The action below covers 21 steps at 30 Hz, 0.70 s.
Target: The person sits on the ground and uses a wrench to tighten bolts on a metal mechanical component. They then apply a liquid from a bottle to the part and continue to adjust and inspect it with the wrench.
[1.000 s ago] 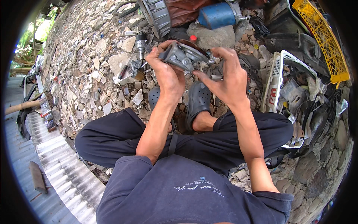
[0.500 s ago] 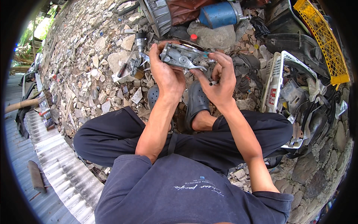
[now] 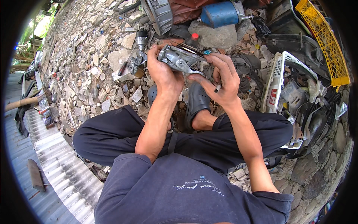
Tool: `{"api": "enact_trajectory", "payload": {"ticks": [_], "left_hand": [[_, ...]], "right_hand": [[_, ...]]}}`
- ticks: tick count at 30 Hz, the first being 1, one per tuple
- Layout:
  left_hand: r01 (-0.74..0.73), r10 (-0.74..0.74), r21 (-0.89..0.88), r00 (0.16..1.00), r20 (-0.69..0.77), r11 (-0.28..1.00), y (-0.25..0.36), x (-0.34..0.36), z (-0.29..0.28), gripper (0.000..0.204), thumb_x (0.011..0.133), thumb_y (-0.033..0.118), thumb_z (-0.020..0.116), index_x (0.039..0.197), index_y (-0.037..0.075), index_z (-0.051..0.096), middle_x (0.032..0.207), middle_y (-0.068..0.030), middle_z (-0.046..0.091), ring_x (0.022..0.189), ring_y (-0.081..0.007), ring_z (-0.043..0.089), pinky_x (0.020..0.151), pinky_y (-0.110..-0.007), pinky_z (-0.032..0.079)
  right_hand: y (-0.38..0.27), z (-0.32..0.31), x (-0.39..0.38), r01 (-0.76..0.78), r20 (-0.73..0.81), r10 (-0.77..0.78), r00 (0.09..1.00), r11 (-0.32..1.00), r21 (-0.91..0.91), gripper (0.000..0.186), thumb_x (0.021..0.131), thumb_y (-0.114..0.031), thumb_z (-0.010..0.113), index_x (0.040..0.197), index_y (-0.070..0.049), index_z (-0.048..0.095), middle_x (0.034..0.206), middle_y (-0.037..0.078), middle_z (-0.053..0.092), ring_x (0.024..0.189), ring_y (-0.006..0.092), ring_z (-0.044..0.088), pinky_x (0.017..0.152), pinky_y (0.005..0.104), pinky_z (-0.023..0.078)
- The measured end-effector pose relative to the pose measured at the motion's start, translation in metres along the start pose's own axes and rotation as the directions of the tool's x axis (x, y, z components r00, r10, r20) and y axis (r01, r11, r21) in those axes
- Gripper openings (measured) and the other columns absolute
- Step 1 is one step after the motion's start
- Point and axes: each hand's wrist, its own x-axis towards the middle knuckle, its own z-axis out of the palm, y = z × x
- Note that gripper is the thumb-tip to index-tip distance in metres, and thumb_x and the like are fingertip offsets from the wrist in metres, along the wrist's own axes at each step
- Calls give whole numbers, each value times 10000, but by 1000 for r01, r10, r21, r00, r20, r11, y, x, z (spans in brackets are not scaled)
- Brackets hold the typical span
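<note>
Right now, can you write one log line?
left hand: grips grey metal part | right hand: holds small metal rod, touches part

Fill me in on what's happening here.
A person sits cross-legged on rubble-strewn ground, working on a grey metal machine part. The left hand grips the part and holds it up. The right hand touches its lower edge and also pinches a small metal rod. A blue cylinder, a white plastic basket and a yellow crate lie around.
</note>
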Motion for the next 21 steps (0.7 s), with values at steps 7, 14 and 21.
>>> {"api": "enact_trajectory", "payload": {"ticks": [7,14,21], "left_hand": [[-9,11,28,999,-42,1000,-5,-3,2,324,940,307,459,963,29,623,869,-83,673,823,-230,643,802,-379,504],[75,-72,60,995,-64,995,-4,3,-4,343,940,333,455,970,38,627,882,-89,677,828,-248,641,811,-390,497],[1,0,18,1000,-24,1000,4,7,-1,383,993,397,439,879,74,609,789,-63,656,721,-205,630,715,-361,514]], "right_hand": [[6,-2,2,23,-24,-23,999,1000,-21,503,650,-129,875,1075,-7,635,1043,131,649,590,167,582,506,293,479],[11,-3,-3,83,18,-82,996,995,-47,487,657,-135,869,1057,4,627,1030,150,649,780,270,671,589,331,543],[10,12,-15,49,65,-47,997,998,-30,590,665,-157,865,1162,-8,584,1127,155,616,882,300,674,627,349,561]]}}
